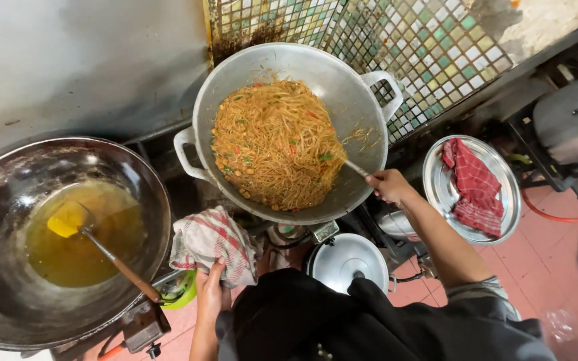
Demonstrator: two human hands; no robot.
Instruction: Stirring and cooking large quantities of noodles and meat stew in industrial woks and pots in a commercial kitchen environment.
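A large metal wok (342, 87) holds a heap of fried noodles (275, 144) with bits of vegetable. My right hand (388, 185) grips the handle of a metal spatula (354, 168) whose blade is buried in the noodles at the wok's right side. My left hand (211, 292) rests on a red-and-white checked cloth (212, 241) bunched below the wok's left handle (183, 150).
A second, darker wok (8, 314) at the left holds yellow oil and a ladle (112, 257) with a wooden handle. A round metal tray (506, 200) with a red checked towel (473, 187) sits at the right. A pot lid (346, 262) lies below the noodle wok. A tiled wall stands behind.
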